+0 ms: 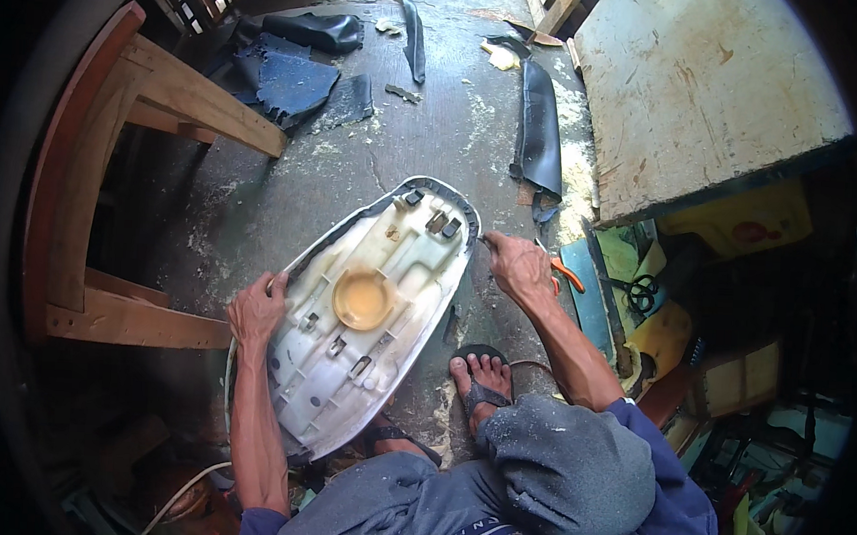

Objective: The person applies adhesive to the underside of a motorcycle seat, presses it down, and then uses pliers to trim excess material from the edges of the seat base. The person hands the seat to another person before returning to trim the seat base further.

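A long motorcycle seat (412,315) lies underside up in front of me, its whitish plastic base ribbed, with dark material along the rim at the far end. A round amber-coloured recess sits near its middle. My left hand (256,308) is closed on the seat's left edge. At the far right edge my right hand (521,269) is closed in a pinch beside the rim; a small dark tip shows at its fingers, but what it grips is hidden. Orange handles (569,274) show right beside that hand, and I cannot tell whether they are in it.
Dark cover scraps (298,75) and a long black strip (540,129) lie on the dusty floor beyond. A wooden stool frame (149,322) stands left, a worn wooden table (713,98) right. Black-handled scissors (643,291) rest among clutter below the table. My sandalled foot (482,385) is near the seat.
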A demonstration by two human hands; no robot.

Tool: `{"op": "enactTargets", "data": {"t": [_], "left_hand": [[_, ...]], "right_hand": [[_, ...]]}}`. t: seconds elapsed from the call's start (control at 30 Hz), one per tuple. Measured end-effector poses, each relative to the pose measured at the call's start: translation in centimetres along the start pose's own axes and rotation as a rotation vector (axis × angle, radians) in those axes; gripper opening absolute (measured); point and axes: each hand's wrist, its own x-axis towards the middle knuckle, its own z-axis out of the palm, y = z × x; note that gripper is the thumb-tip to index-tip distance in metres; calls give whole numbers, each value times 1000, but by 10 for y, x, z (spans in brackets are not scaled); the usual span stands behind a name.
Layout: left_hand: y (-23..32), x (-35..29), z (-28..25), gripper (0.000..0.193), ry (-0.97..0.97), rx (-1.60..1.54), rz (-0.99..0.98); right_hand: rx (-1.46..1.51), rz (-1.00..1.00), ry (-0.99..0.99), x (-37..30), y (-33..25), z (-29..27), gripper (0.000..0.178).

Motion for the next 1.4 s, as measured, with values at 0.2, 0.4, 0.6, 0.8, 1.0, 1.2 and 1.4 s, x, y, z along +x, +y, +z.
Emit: {"op": "enactTargets", "data": {"t": [0.2, 0.4, 0.6, 0.8, 1.0, 1.2, 1.4], "left_hand": [[5, -7, -1, 47, 87, 18, 14], [5, -8, 0, 49, 75, -5, 34], [0, 7, 7, 50, 44, 44, 61], [-2, 11, 7, 49, 41, 2, 43], [0, 4, 6, 48, 71, 13, 42], [0, 2, 6, 47, 98, 19, 66], [-1, 4, 5, 45, 61, 18, 62]], "right_hand": [[-227, -32, -70, 20, -31, -6, 30], [-356, -2, -164, 35, -44, -14, 28], [-99, 77, -258, 43, -28, 1, 31], [130, 105, -229, 40, -8, -22, 27], [-255, -30, -159, 47, -26, -32, 26], [-434, -61, -208, 59, -49, -26, 30], [-548, -45, -243, 64, -63, -34, 29]]}}
